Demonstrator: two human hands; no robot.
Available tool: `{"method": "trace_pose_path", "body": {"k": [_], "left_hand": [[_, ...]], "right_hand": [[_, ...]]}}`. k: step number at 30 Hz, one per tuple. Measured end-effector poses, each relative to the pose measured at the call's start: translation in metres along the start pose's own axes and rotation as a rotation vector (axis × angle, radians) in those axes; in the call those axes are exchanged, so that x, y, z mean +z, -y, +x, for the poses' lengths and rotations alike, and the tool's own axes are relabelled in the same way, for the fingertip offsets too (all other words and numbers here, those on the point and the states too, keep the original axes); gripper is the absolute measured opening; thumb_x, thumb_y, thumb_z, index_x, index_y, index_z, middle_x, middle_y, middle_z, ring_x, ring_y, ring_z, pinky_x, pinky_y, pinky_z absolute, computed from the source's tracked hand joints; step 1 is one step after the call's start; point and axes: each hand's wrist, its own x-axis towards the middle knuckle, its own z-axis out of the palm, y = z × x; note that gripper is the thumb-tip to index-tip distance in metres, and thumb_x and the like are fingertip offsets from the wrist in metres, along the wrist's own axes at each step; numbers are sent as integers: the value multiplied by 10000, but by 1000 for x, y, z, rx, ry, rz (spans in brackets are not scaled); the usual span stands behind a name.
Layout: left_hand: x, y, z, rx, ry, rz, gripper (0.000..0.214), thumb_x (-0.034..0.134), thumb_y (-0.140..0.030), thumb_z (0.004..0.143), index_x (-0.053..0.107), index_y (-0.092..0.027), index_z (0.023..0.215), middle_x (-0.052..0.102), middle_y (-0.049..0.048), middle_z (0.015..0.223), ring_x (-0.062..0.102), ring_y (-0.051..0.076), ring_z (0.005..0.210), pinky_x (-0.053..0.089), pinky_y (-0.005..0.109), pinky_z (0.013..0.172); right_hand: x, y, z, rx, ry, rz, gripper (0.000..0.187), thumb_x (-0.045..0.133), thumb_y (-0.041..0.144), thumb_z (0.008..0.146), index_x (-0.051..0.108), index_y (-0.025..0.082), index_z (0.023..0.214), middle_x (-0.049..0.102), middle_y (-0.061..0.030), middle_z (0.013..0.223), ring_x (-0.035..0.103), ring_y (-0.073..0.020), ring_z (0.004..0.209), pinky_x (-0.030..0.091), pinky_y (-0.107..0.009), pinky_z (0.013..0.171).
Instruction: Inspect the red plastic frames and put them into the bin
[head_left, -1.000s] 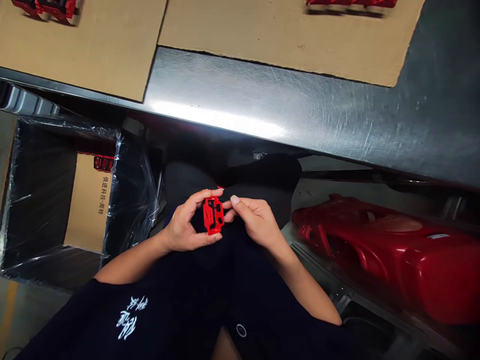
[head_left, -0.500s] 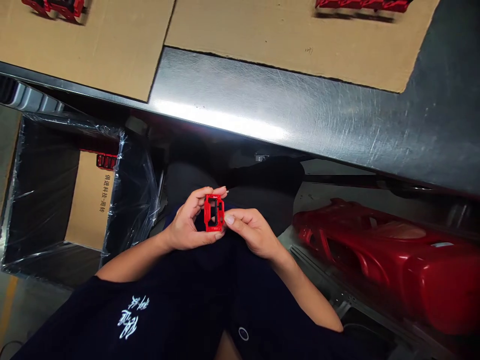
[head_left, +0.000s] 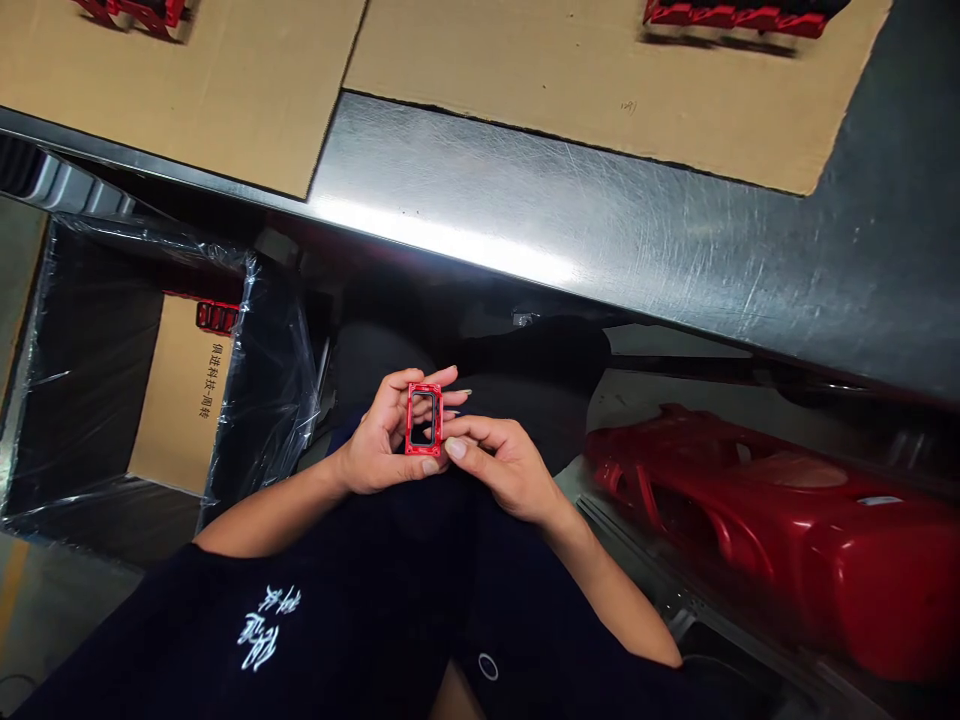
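Observation:
A small red rectangular frame (head_left: 410,420) with a black inner rim is held over my lap, its opening facing me. My left hand (head_left: 381,440) grips it from the left, thumb along the bottom edge and fingers behind and above. Some of those fingers show through the opening. At the lower right edge, my right hand (head_left: 499,462) pinches the frame between thumb and index finger, the index tip partly hidden behind it.
Ahead runs a scratched metal table (head_left: 487,180) with cardboard sheets (head_left: 525,70) and red-and-black parts (head_left: 739,18) on it. To the left stands a plastic-lined box (head_left: 259,400) holding cardboard and red parts (head_left: 217,317). A large red molded shell (head_left: 757,530) lies at right.
The red frame has turned in my hands, so its flat face with the rectangular opening now shows. My left fingers have spread a little behind it. The view has shifted slightly.

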Motion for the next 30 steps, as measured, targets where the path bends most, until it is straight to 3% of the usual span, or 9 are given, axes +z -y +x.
{"method": "trace_pose_path", "body": {"k": [6, 12, 16, 19, 25, 30], "left_hand": [[3, 1, 0, -22, -29, -160, 787, 805, -188, 832, 361, -432, 1433, 366, 75, 1639, 483, 308, 1449, 440, 565, 1164], [6, 5, -1, -64, -70, -214, 822, 828, -204, 812, 345, -472, 1420, 388, 63, 1615, 495, 315, 1433, 504, 571, 1097], [7, 6, -2, -42, -81, -226, 826, 825, -205, 817, 341, -467, 1434, 387, 75, 1611, 505, 318, 1424, 500, 572, 1103], [5, 8, -2, -11, -72, -206, 841, 812, -172, 824, 338, -465, 1454, 382, 78, 1614, 519, 312, 1415, 508, 550, 1105], [1, 15, -4, 50, -79, -84, 878, 808, -203, 830, 293, -438, 1501, 378, 115, 1615, 559, 320, 1373, 532, 545, 1085], [-1, 16, -3, 120, -72, -12, 892, 794, -176, 836, 279, -416, 1524, 392, 122, 1602, 578, 298, 1354, 542, 515, 1085]], "right_hand": [[0, -4, -2, 28, -17, 32, 325, 776, 471, 854, 786, 202, 1035, 689, 12, 694, 559, -109, 578, 447, -237, 578], [5, -9, 0, 66, -23, 178, 320, 859, 401, 786, 761, 238, 1043, 779, -26, 973, 712, -152, 799, 558, -271, 755], [9, -11, 3, 55, -60, 203, 306, 872, 390, 771, 748, 233, 1002, 795, -50, 1011, 754, -199, 894, 597, -323, 821], [11, -10, 4, 35, -86, 204, 281, 872, 386, 769, 746, 230, 967, 788, -54, 994, 755, -201, 882, 613, -334, 813], [14, -7, 5, -40, -123, 251, 190, 870, 299, 781, 755, 257, 925, 722, -42, 1235, 740, -152, 873, 611, -277, 790], [15, -8, 6, -56, -116, 316, 162, 862, 270, 792, 755, 272, 914, 718, -14, 1223, 728, -113, 791, 606, -249, 762]]}}
